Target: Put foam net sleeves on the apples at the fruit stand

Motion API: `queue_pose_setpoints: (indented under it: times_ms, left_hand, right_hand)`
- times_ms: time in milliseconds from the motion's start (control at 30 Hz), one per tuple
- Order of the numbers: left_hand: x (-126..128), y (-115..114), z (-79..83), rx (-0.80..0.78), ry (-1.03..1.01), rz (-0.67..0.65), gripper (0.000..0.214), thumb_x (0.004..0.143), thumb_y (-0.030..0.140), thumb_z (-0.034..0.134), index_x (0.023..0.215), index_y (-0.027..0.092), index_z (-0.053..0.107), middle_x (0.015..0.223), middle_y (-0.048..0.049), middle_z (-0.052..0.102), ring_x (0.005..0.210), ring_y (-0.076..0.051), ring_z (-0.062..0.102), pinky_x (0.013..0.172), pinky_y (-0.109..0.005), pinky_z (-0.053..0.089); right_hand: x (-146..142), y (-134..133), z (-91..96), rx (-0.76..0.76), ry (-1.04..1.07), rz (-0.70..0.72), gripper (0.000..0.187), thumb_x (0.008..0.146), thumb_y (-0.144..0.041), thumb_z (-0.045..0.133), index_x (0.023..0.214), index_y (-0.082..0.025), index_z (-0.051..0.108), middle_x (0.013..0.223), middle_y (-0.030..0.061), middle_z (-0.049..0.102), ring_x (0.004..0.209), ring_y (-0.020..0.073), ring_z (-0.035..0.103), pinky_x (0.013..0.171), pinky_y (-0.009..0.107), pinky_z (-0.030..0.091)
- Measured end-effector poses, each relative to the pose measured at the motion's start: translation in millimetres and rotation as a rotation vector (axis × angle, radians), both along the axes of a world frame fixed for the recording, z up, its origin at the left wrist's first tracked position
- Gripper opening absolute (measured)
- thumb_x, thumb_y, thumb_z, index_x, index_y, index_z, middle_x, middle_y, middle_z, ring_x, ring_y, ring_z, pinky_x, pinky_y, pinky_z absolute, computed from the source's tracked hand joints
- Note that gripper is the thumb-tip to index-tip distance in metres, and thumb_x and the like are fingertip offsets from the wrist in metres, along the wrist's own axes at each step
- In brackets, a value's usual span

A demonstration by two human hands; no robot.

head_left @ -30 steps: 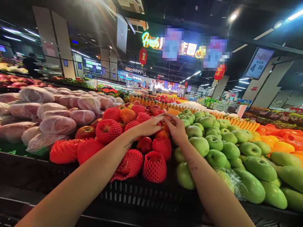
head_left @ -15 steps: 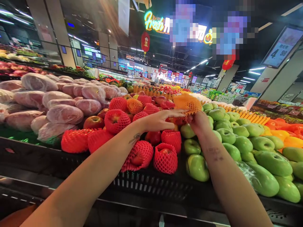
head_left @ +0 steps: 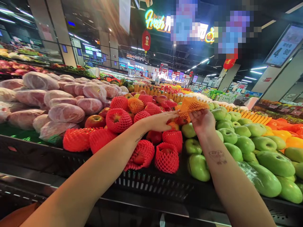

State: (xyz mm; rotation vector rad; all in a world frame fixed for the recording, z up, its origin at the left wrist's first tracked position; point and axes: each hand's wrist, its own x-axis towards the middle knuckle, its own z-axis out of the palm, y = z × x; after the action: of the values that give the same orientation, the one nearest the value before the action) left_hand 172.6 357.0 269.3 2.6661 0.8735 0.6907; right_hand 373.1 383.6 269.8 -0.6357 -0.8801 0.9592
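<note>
My right hand [head_left: 204,120] is turned palm up, and its fingers grip the lower side of an orange foam fruit net [head_left: 193,105], which looks flattened and wide. My left hand [head_left: 162,121] reaches in from the left with its fingers stretched out and its thumb apart. Its fingertips meet the left edge of the net. Just below the net lies an apple in an orange net [head_left: 183,119]. Under my left hand are a bare red apple [head_left: 155,137] and apples in red foam nets [head_left: 167,157]. Green apples [head_left: 199,167] lie below my right hand.
Plastic-wrapped pinkish produce [head_left: 66,113] is piled at the left. Long green fruit [head_left: 272,164] fills the right side, with orange fruit [head_left: 293,142] beyond. A black slotted crate edge [head_left: 153,186] runs along the front. A price screen [head_left: 282,45] hangs at the upper right.
The orange net has shifted slightly right and down and has flattened. My right hand has rolled palm up, showing more of its fingers. My left hand has moved a little down.
</note>
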Motion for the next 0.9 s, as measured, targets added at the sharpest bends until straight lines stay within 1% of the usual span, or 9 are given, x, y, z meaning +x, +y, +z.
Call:
queue_pose_setpoints:
  times_ms: [133,200,267,367,433,533,733,800,900]
  left_hand:
    - [1,-7,6.7,-0.044,0.005,-0.143,0.064,0.08,0.013,0.055,0.144,0.019,0.054,0.155,-0.0049,0.05,0.144,-0.021,0.045,0.124,-0.036,0.032]
    - [-1,-10,10.8,-0.043,0.063,-0.132,0.056,0.082,0.014,0.054,0.137,0.021,0.062,0.143,-0.0039,0.062,0.134,-0.021,0.056,0.117,-0.034,0.041]
    - [-5,-11,13.0,0.027,0.208,0.093,0.045,0.081,0.014,0.055,0.123,0.019,0.071,0.126,-0.006,0.073,0.118,-0.024,0.066,0.106,-0.035,0.049]
    - [-12,-10,13.2,0.065,0.472,0.448,0.034,0.077,0.018,0.059,0.106,0.019,0.077,0.109,-0.0081,0.077,0.099,-0.027,0.071,0.09,-0.036,0.054]
    - [-16,-10,13.1,0.015,0.581,0.484,0.032,0.076,0.025,0.062,0.104,0.022,0.077,0.108,-0.0068,0.078,0.096,-0.026,0.071,0.088,-0.035,0.053]
    - [-16,-14,13.3,-0.016,0.653,0.456,0.027,0.074,0.033,0.066,0.096,0.025,0.078,0.1,-0.006,0.078,0.098,-0.028,0.069,0.096,-0.041,0.049]
    - [-4,-18,5.9,-0.017,0.651,0.482,0.032,0.051,0.039,0.084,0.077,0.022,0.075,0.092,-0.0093,0.077,0.111,-0.036,0.063,0.109,-0.052,0.037]
    - [4,-18,0.8,0.002,0.689,0.529,0.035,0.051,0.039,0.086,0.078,0.021,0.074,0.096,-0.0111,0.077,0.116,-0.038,0.061,0.114,-0.054,0.031]
    - [14,-18,-4.5,-0.015,0.708,0.57,0.035,0.047,0.031,0.089,0.076,0.02,0.073,0.099,-0.0126,0.077,0.123,-0.04,0.058,0.119,-0.056,0.021]
  right_hand:
    - [-15,-19,6.6,0.156,-0.017,0.108,0.032,0.088,-0.05,0.04,0.083,-0.026,0.06,0.092,0.0041,0.07,0.103,0.0192,0.067,0.093,0.036,0.055]
    - [-21,-27,8.8,0.217,-0.026,0.153,0.038,0.088,-0.055,0.035,0.083,-0.026,0.06,0.092,0.0051,0.069,0.105,0.0202,0.066,0.096,0.036,0.053]
    - [-25,-31,9.1,0.258,-0.018,0.149,0.038,0.089,-0.054,0.034,0.083,-0.026,0.059,0.091,0.0046,0.068,0.101,0.0191,0.066,0.096,0.034,0.052]
    - [-24,-27,6.7,0.287,-0.011,0.109,0.029,0.087,-0.05,0.037,0.082,-0.027,0.055,0.087,0.0018,0.064,0.088,0.0172,0.064,0.088,0.032,0.053]
    - [-21,-20,3.5,0.283,-0.04,0.08,0.023,0.084,-0.047,0.041,0.08,-0.027,0.052,0.084,0.0007,0.061,0.082,0.0173,0.062,0.082,0.032,0.053]
    - [-18,-7,-3.8,0.245,-0.17,0.052,0.018,0.076,-0.045,0.046,0.076,-0.027,0.045,0.08,0.0009,0.057,0.081,0.0193,0.06,0.075,0.034,0.054]
    - [-22,5,-24.7,0.096,-0.444,-0.065,0.02,0.068,-0.04,0.056,0.066,-0.027,0.041,0.062,-0.0021,0.048,0.06,0.0171,0.049,0.058,0.033,0.05]
    - [-23,4,-27.9,0.148,-0.529,-0.02,0.013,0.068,-0.037,0.058,0.07,-0.027,0.049,0.065,-0.0018,0.053,0.062,0.0182,0.052,0.063,0.036,0.052]
    - [-23,2,-25.0,0.263,-0.652,0.022,0.01,0.07,-0.03,0.064,0.078,-0.028,0.058,0.079,0.0006,0.065,0.082,0.0227,0.062,0.088,0.044,0.054]
